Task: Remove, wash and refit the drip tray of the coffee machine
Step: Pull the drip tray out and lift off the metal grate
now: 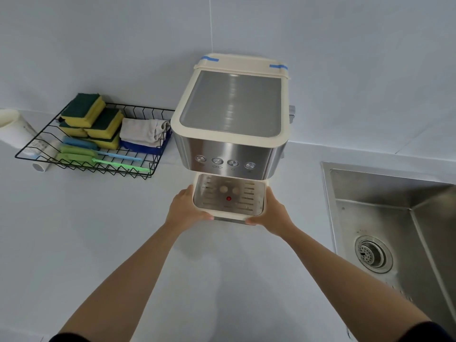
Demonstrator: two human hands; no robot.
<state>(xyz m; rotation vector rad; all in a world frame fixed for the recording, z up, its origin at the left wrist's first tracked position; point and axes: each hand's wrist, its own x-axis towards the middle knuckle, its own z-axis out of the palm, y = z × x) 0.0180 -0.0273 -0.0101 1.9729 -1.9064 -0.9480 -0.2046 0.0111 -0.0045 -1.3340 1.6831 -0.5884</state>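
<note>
A cream and steel coffee machine (232, 114) stands on the white counter against the wall. Its drip tray (249, 206), cream with a slotted metal grate and a red float, sits at the machine's base below the button panel. My left hand (183, 208) grips the tray's left side, fingers curled under the front corner. My right hand (272, 214) grips the tray's right side the same way. Whether the tray is fully seated in the machine I cannot tell.
A black wire basket (153, 169) at the left holds several yellow-green sponges, cloths and brushes. A white tube (14, 129) leans at its left end. A steel sink (370, 191) with a drain strainer (372, 253) lies to the right. White counter (98, 230) spreads in front.
</note>
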